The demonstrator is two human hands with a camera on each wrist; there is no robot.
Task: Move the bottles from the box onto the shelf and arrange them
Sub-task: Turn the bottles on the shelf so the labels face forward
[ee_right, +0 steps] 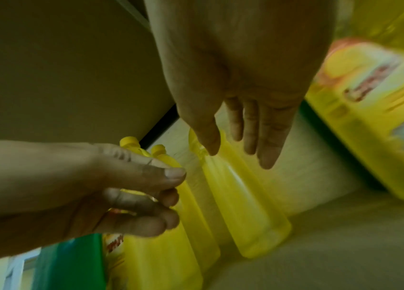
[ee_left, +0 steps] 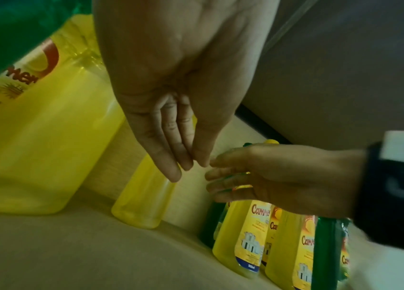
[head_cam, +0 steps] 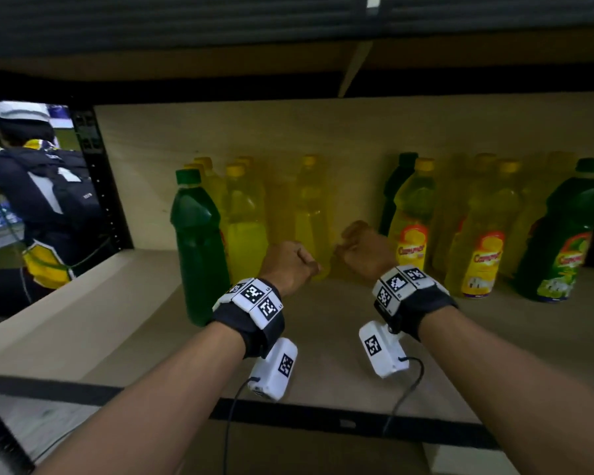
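Note:
Bottles stand on the wooden shelf (head_cam: 117, 320). A plain yellow bottle (head_cam: 311, 214) stands alone at the back middle, in the gap between two groups. My left hand (head_cam: 309, 265) and right hand (head_cam: 343, 250) hover just in front of it, close together and holding nothing. In the left wrist view my left hand (ee_left: 183, 164) has straight fingers near the same yellow bottle (ee_left: 144, 196). The right wrist view shows my right hand (ee_right: 240, 153) open over that bottle (ee_right: 240, 206). A green bottle (head_cam: 199, 241) stands front left. The box is not in view.
Several yellow bottles (head_cam: 244, 217) crowd behind the green one. On the right stand labelled yellow bottles (head_cam: 480, 248) and a green bottle (head_cam: 559, 241). An upper shelf (head_cam: 288, 56) hangs low overhead. A black rail (head_cam: 323, 419) edges the front. A person with a backpack (head_cam: 38, 186) stands at left.

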